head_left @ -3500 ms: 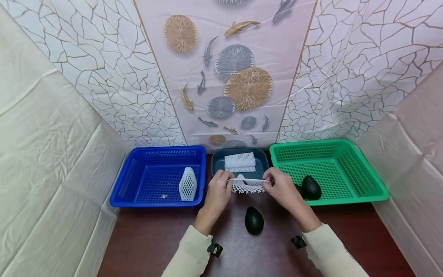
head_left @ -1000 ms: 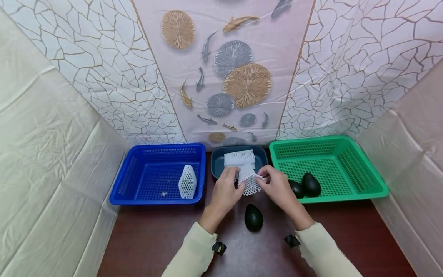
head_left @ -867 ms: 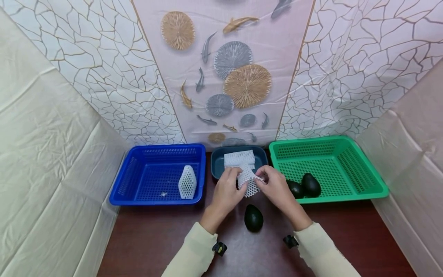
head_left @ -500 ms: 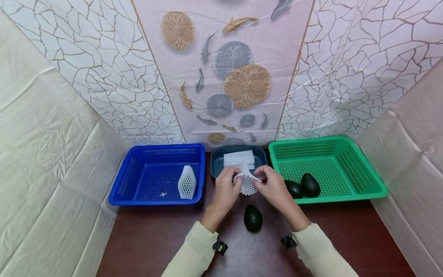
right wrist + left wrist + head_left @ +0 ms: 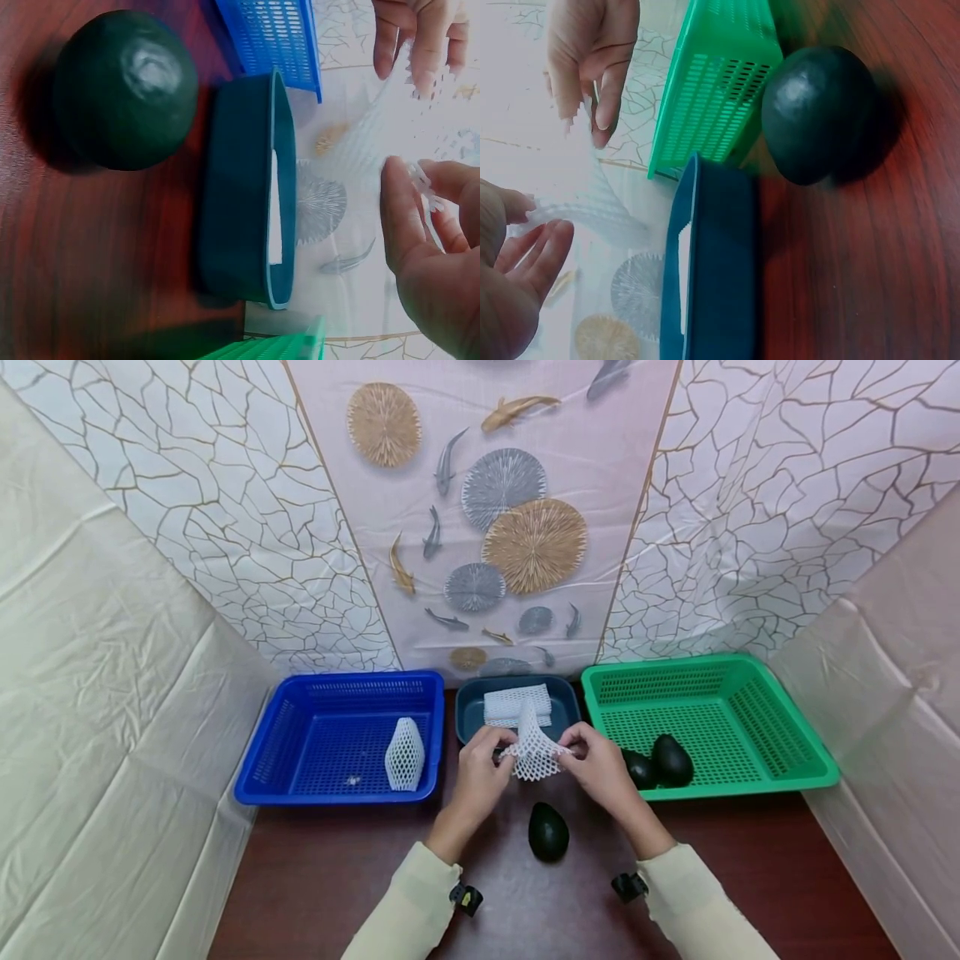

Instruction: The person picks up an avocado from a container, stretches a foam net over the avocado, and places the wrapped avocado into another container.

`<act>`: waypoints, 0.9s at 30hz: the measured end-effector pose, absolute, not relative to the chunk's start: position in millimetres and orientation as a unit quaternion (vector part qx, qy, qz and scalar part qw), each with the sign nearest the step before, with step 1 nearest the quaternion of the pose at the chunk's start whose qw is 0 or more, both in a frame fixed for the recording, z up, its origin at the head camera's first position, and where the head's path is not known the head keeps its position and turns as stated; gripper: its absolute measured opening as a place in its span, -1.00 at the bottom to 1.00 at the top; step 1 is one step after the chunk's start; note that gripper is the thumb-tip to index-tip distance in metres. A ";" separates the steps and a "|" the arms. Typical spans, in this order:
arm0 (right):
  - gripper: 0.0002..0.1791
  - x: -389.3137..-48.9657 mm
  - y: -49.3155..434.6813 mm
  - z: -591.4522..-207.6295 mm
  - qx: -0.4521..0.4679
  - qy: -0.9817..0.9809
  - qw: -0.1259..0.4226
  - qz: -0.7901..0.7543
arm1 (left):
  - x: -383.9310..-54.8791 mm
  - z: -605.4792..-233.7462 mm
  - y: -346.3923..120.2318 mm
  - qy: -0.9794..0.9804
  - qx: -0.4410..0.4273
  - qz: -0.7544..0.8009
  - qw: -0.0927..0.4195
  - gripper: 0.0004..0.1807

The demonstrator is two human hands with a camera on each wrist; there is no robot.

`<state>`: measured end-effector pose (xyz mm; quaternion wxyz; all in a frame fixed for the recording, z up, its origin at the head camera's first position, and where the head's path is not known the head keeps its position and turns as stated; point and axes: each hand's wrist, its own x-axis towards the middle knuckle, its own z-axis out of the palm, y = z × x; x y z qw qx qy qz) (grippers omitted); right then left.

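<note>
Mesh sleeve (image 5: 534, 758), edges partly behind fingers (image 5: 489, 740)

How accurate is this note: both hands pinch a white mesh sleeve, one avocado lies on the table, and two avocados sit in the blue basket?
Wrong basket: the head view shows two avocados in the green basket. The rest is right: left hand and right hand pinch the white mesh sleeve, and one avocado lies on the table.

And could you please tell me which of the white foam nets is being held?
The flared net, pinched by the left hand and right hand; folded netting lies in the teal tray, another net in the blue basket.
</note>
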<state>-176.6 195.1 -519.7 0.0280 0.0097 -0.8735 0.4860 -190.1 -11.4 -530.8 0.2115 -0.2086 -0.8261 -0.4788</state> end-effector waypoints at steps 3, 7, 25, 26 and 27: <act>-0.88 -176.5 196.1 -523.1 0.007 -0.886 0.066 0.459 | -191.3 -534.7 -13.4 -0.828 -0.206 -0.474 0.219 -0.78; -0.82 -176.7 195.1 -529.7 0.034 -0.893 0.129 0.430 | -192.0 -541.4 -14.1 -0.838 -0.198 -0.452 0.233 -0.76; -0.53 -175.1 190.0 -578.2 0.104 -0.891 0.214 0.387 | -191.5 -589.6 -7.4 -0.820 -0.220 -0.485 0.209 -0.66; -0.52 -174.9 190.3 -579.6 0.109 -0.890 0.219 0.384 | -191.7 -591.2 -7.5 -0.820 -0.222 -0.484 0.209 -0.65; -0.52 -174.9 190.5 -581.2 0.114 -0.889 0.223 0.383 | -191.8 -592.3 -7.6 -0.821 -0.225 -0.482 0.208 -0.65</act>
